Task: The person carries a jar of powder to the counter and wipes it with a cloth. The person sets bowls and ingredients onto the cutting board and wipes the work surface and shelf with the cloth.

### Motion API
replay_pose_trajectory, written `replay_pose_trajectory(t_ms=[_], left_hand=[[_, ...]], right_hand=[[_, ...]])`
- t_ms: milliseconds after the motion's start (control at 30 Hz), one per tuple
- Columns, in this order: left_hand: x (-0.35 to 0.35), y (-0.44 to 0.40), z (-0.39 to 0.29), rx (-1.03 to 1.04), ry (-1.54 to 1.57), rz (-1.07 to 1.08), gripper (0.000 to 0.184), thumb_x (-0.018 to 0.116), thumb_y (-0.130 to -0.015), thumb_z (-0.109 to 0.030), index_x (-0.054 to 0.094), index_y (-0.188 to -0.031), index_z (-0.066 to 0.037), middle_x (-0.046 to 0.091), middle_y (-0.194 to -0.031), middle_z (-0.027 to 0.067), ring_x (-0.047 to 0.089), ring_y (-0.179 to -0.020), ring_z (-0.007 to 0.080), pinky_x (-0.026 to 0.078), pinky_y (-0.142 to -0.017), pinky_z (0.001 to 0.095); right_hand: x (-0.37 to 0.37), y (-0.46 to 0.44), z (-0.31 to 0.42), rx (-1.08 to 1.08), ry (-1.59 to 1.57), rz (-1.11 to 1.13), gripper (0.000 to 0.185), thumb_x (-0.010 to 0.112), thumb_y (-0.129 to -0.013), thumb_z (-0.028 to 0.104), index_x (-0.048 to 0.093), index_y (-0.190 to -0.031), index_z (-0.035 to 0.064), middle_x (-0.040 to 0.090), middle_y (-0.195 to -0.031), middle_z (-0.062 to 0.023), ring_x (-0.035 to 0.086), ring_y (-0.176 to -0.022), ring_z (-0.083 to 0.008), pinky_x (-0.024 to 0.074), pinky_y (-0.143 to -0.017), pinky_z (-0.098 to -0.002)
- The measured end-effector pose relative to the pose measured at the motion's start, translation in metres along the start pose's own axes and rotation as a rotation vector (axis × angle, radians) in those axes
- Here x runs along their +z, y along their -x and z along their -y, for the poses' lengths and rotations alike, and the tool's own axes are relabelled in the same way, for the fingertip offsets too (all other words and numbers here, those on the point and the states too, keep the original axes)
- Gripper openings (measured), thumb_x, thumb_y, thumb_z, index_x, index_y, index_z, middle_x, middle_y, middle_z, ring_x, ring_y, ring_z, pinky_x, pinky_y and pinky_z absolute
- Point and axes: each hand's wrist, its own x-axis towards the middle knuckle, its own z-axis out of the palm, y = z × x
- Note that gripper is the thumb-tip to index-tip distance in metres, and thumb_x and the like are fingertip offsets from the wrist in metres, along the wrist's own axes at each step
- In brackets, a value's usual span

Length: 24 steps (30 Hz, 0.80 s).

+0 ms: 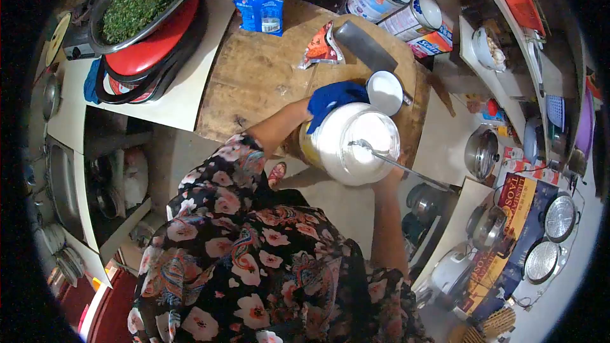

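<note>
White contents (376,128) and a spoon (366,146) show inside the jar (327,146).

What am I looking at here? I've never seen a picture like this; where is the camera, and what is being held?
There is no machine here, just a person's two bare arms. The single picture comes from a camera worn on the head, looking forward and down, with bent, dark edges. The left hand, under something blue that may be a glove or cloth, and the right hand, mostly hidden, support a tilted jar. Inside are something white and a long-handled utensil. On the wooden surface lie a cleaver, a red packet and a blue packet, with a white cup.
</note>
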Motion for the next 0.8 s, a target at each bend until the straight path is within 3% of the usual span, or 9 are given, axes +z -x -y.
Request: replay_pose_trajectory(t_ms=[33,100,133,200,300,333,433,533,800], left_hand=[[0.001,0.011,-0.006,0.0,-0.023,-0.077,0.036,0.05,-0.077,-0.013,0.048,-0.111,-0.001,0.051,-0.107,0.0159,0.047,-0.1,0.0296,0.033,-0.091,0.0385],[0.008,0.036,-0.018,-0.024,-0.061,-0.255,0.036,0.049,-0.077,-0.013,0.047,-0.112,-0.001,0.051,-0.108,0.0157,0.047,-0.101,0.0296,0.033,-0.091,0.0384],[0.017,0.048,-0.025,-0.045,-0.071,-0.337,0.036,0.049,-0.078,-0.013,0.047,-0.112,-0.001,0.051,-0.108,0.0156,0.047,-0.101,0.0296,0.033,-0.091,0.0384],[0.04,0.07,-0.031,-0.104,-0.074,-0.485,0.036,0.049,-0.078,-0.013,0.047,-0.112,-0.001,0.051,-0.108,0.0154,0.047,-0.102,0.0295,0.032,-0.092,0.0384],[0.09,0.092,-0.041,-0.185,-0.071,-0.641,0.036,0.048,-0.079,-0.014,0.047,-0.113,-0.001,0.051,-0.109,0.0151,0.046,-0.102,0.0295,0.032,-0.093,0.0384],[0.11,0.097,-0.047,-0.208,-0.067,-0.679,0.036,0.048,-0.079,-0.014,0.047,-0.113,-0.001,0.051,-0.109,0.015,0.046,-0.102,0.0295,0.031,-0.093,0.0384],[0.156,0.099,-0.059,-0.251,-0.083,-0.773,0.037,0.048,-0.079,-0.015,0.046,-0.114,-0.002,0.051,-0.11,0.0147,0.046,-0.103,0.0294,0.031,-0.093,0.0383],[0.146,0.087,-0.055,-0.249,-0.162,-0.879,0.037,0.047,-0.08,-0.015,0.046,-0.114,-0.002,0.05,-0.111,0.0144,0.046,-0.104,0.0293,0.03,-0.094,0.0383],[0.111,0.098,-0.034,-0.348,-0.24,-1.162,0.037,0.046,-0.082,-0.016,0.045,-0.116,-0.002,0.05,-0.113,0.0136,0.045,-0.105,0.0292,0.029,-0.096,0.0382]], right_hand=[[-0.001,0.001,-0.001,0.005,0.003,0.002,0.038,0.039,-0.087,0.02,0.042,-0.119,-0.001,0.052,-0.111,-0.0143,0.055,-0.096,-0.0249,0.0476,-0.081,-0.0366],[-0.001,0.0,-0.001,-0.23,0.464,0.07,0.036,0.044,-0.085,0.015,0.043,-0.117,-0.0012,0.053,-0.109,-0.0146,0.055,-0.096,-0.0244,0.0482,-0.08,-0.0357],[-0.001,-0.002,0.001,-0.236,0.461,0.082,0.036,0.044,-0.085,0.015,0.043,-0.117,-0.0012,0.053,-0.109,-0.0146,0.055,-0.096,-0.0244,0.0482,-0.08,-0.0357],[0.002,-0.006,0.009,0.218,-0.2,-0.049,0.036,0.046,-0.084,0.013,0.042,-0.118,-0.0016,0.051,-0.111,-0.015,0.054,-0.097,-0.024,0.0487,-0.079,-0.035],[0.005,-0.006,0.01,0.131,0.01,0.035,0.036,0.041,-0.086,0.015,0.041,-0.118,-0.0019,0.05,-0.113,-0.0153,0.054,-0.098,-0.0245,0.0489,-0.079,-0.0363],[0.008,-0.005,0.013,0.167,-0.139,0.041,0.036,0.038,-0.087,0.018,0.043,-0.117,-0.0011,0.051,-0.112,-0.0146,0.053,-0.098,-0.0244,0.0456,-0.083,-0.0353],[0.019,0.0,0.022,0.172,-0.089,-0.02,0.038,0.036,-0.087,0.019,0.041,-0.12,-0.0001,0.049,-0.115,-0.0128,0.05,-0.104,-0.0236,0.0429,-0.087,-0.0359],[0.041,0.005,0.045,0.278,-0.014,-0.12,0.04,0.035,-0.088,0.019,0.039,-0.123,0.0017,0.046,-0.12,-0.0112,0.046,-0.109,-0.0226,0.04,-0.091,-0.0356],[0.027,-0.006,0.03,0.228,-0.056,-0.011,0.041,0.045,-0.083,0.016,0.04,-0.121,0.0025,0.047,-0.119,-0.0121,0.051,-0.104,-0.0242,0.0449,-0.086,-0.0363]])
